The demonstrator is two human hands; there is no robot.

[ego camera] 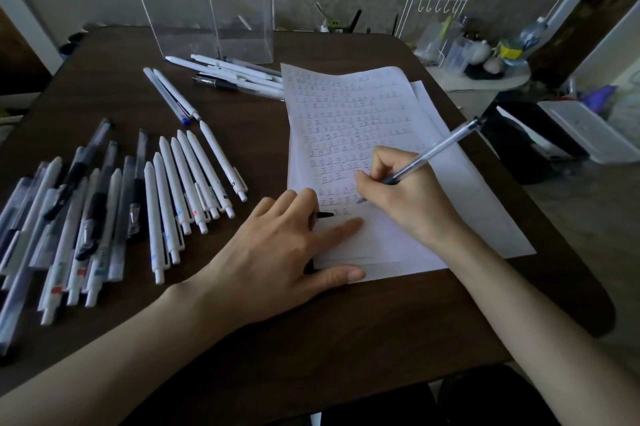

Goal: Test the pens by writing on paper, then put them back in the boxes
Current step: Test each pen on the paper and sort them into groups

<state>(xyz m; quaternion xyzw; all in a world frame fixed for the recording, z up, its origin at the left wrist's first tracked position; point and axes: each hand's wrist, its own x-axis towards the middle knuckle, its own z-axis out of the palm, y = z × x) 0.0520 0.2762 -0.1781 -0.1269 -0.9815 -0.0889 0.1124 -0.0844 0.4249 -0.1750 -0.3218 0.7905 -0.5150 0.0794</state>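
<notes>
A sheet of paper (349,107) covered with rows of written characters lies on the dark table (242,134), on top of other sheets. My right hand (398,197) grips a clear pen (440,146) with its tip on the paper's lower lines. My left hand (277,252) rests flat on the paper's lower left corner, fingers straight, with a black pen-like thing (323,215) partly hidden under it. White pens (194,183) lie in a row to the left. A heap of dark and white pens (69,217) lies further left. Two clear boxes (214,10) stand at the back.
More white pens and a black one (239,77) lie in front of the boxes, and two pens (169,96) lie apart. A white wire rack (433,13) and small clutter sit on a side table (485,79) at the right. A white bin (585,131) stands beyond the table's right edge.
</notes>
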